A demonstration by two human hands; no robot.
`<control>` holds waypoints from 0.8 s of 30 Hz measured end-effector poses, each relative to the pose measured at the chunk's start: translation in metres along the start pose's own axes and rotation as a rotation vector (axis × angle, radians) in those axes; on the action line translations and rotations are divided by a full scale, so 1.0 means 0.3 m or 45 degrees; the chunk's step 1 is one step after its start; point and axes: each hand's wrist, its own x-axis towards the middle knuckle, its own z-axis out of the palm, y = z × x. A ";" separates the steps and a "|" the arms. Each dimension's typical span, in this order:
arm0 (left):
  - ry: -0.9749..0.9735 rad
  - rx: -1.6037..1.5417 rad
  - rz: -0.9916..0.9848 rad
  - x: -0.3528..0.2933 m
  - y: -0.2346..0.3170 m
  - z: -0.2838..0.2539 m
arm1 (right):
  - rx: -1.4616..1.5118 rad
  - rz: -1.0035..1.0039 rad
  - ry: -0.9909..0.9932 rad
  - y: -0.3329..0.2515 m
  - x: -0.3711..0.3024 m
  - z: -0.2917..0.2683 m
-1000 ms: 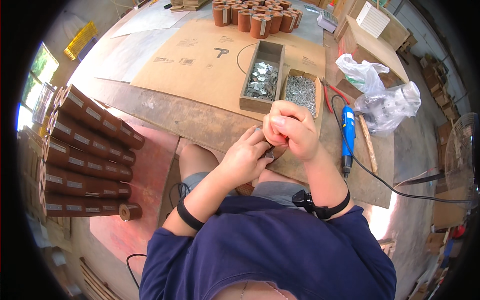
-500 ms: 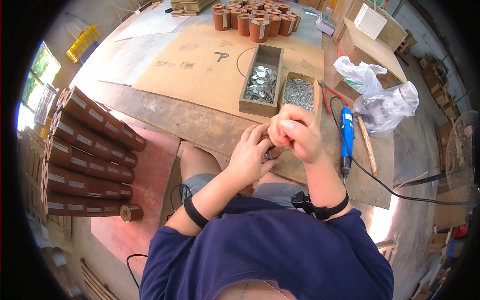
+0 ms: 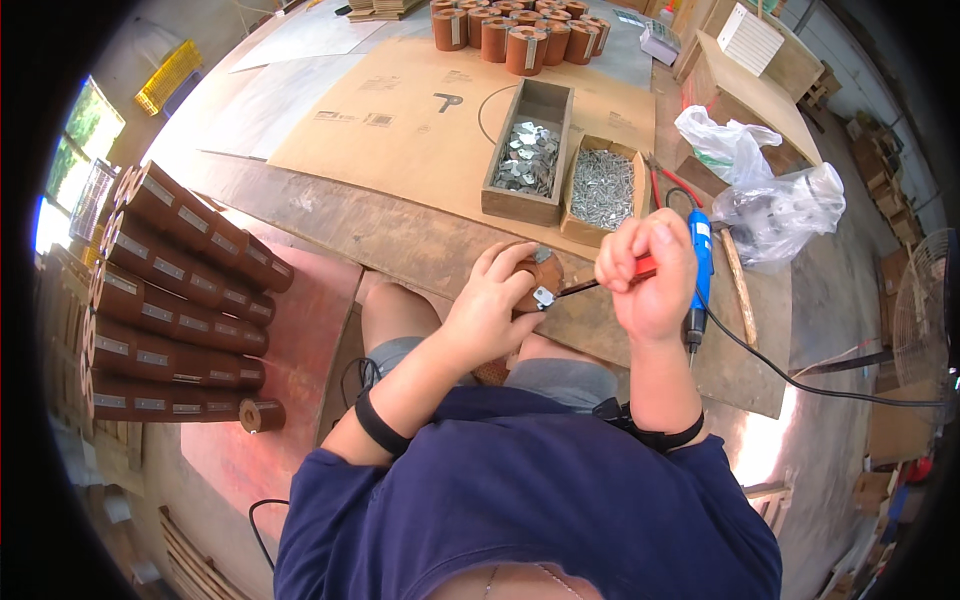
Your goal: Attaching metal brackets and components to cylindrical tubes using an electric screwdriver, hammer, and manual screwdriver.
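My left hand [image 3: 488,308] is wrapped around a short reddish-brown cylinder [image 3: 547,268] at the table's near edge. A small silver metal plate [image 3: 543,297] shows on the cylinder beside my thumb; another grey plate sits on its far side. In my closed right hand [image 3: 655,280] is a screwdriver [image 3: 645,267] with a red handle and a thin dark shaft. The shaft points left, its tip at or very near the silver plate; contact cannot be made out. My fingers hide part of the cylinder and most of the handle.
Beyond my hands stand a wooden box of metal plates [image 3: 495,190] and a carton of screws [image 3: 568,215]. At right lie red-handled pliers [image 3: 657,182], a corded blue electric screwdriver [image 3: 700,262], a stick [image 3: 738,290] and plastic bags [image 3: 785,215]. Brown cylinders stand at the back [image 3: 527,50] and lie in rows left [image 3: 165,320].
My right hand has moved right, away from my left hand, uncovering the cylinder, its silver plate and the screwdriver. My left hand still holds the cylinder, shifted slightly.
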 end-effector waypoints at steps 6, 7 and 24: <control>-0.120 -0.168 0.126 0.005 -0.034 -0.039 | -0.010 0.020 -0.013 0.027 -0.002 0.020; -0.118 -0.168 0.124 0.003 -0.029 -0.036 | -0.014 0.013 0.005 0.032 -0.002 0.024; 0.098 -0.180 0.059 -0.013 -0.033 -0.005 | -0.384 -0.019 0.087 0.071 0.007 0.075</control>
